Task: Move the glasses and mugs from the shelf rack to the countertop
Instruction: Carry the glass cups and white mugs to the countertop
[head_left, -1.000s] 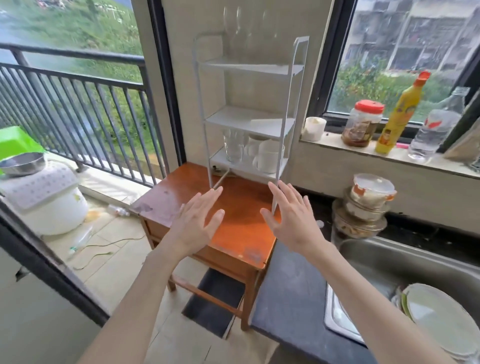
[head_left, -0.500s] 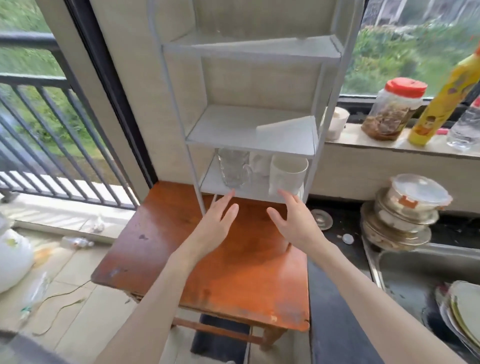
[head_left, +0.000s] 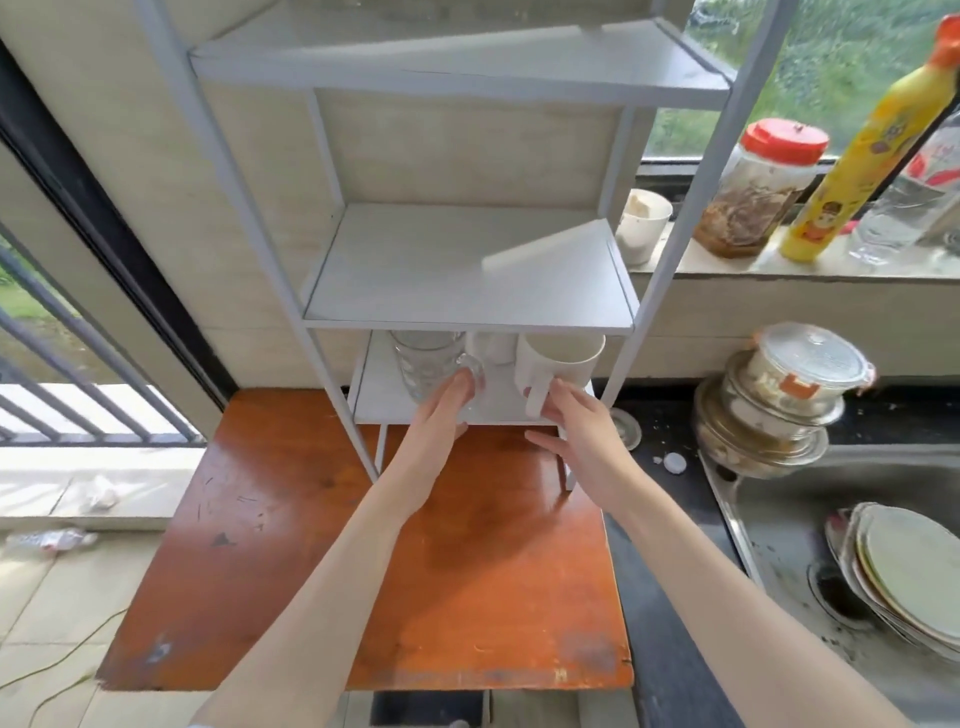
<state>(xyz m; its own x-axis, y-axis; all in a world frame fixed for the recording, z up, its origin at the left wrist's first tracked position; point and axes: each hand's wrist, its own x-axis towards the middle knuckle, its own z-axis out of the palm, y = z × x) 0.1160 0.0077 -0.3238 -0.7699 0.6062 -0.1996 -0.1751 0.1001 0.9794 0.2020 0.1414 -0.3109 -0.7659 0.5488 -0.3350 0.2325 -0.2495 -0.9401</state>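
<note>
A white shelf rack (head_left: 470, 283) stands at the back of an orange wooden table (head_left: 322, 545). On its lowest shelf sit a clear glass mug (head_left: 426, 361), a white mug (head_left: 558, 364) and a second white mug (head_left: 493, 347) behind them, partly hidden by the shelf above. My left hand (head_left: 441, 415) has its fingertips on the glass mug's handle. My right hand (head_left: 576, 426) touches the white mug's handle, with a finger through it and the thumb spread below. The middle shelf is bare.
The black countertop (head_left: 670, 623) runs right of the table, beside a steel sink (head_left: 769, 519) holding stacked plates (head_left: 909, 577). Stacked lidded bowls (head_left: 779, 400) stand behind the sink. On the windowsill are a white cup (head_left: 641, 223), a red-lidded jar (head_left: 761, 187), a yellow bottle (head_left: 862, 156) and a clear bottle (head_left: 914, 202).
Both hands have moved forward from above the table to the lowest shelf and now touch the mug handles. The view has come closer to the rack.
</note>
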